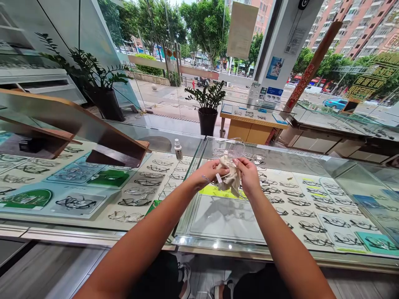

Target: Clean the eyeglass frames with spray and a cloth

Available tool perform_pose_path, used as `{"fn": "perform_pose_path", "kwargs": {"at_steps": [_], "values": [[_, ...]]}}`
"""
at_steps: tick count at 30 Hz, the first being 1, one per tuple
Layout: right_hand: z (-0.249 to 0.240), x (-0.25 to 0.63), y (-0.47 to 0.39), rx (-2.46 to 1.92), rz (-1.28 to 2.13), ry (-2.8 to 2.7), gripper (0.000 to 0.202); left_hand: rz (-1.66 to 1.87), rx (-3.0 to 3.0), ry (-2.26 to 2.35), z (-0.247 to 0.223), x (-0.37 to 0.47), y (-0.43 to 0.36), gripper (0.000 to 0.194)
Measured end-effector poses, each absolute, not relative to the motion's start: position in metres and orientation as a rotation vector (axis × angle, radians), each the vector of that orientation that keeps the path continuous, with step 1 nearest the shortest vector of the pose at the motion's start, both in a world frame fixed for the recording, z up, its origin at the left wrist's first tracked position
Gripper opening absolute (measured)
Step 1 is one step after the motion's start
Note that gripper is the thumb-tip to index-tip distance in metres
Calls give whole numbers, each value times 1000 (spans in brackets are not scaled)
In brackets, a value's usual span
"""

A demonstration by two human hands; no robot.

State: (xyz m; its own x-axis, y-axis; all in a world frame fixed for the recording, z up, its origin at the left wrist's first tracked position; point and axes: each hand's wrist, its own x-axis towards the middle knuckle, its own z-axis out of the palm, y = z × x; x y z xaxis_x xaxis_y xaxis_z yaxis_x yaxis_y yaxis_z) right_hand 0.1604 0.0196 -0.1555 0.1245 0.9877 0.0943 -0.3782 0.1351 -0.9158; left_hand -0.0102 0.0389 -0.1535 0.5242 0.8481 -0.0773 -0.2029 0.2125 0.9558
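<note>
Above the glass counter, both my hands work on a pair of clear-framed eyeglasses (239, 149) with a beige cleaning cloth (232, 179) bunched around them. My left hand (210, 172) is closed, its thumb pressing the cloth. A thin temple arm with a small white tag (218, 178) sticks out beside it. My right hand (249, 173) pinches the cloth and the frame's edge from the other side. One round lens shows above the fingers; the cloth and fingers hide the rest.
A white spray bottle (178, 149) stands on the counter to the left. Under the glass top (199, 226) lie rows of eyeglasses (304, 212). A wooden-edged stand (115, 141) rises at the left. Beyond the counter are a potted plant (207, 118) and a display cabinet (249, 128).
</note>
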Motion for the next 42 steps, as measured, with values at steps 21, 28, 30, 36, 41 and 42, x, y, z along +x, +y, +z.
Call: {"fn": "perform_pose_path", "kwargs": {"at_steps": [21,28,30,36,41,42], "values": [[-153,153,12,-897,1197,-1014,35,952,1145,717,-149,-8,32,54],[-156,157,17,-889,1100,-1032,32,921,1086,729,-149,-10,37,57],[-157,162,20,-903,1108,-1022,32,805,1106,727,-148,-16,37,57],[-150,177,24,-947,1121,-999,30,646,1124,817,-142,-36,44,54],[-138,185,15,-933,1249,-1087,28,852,990,850,-133,-47,52,52],[-136,185,12,-938,1284,-1111,27,904,961,855,-132,-48,54,50]]}}
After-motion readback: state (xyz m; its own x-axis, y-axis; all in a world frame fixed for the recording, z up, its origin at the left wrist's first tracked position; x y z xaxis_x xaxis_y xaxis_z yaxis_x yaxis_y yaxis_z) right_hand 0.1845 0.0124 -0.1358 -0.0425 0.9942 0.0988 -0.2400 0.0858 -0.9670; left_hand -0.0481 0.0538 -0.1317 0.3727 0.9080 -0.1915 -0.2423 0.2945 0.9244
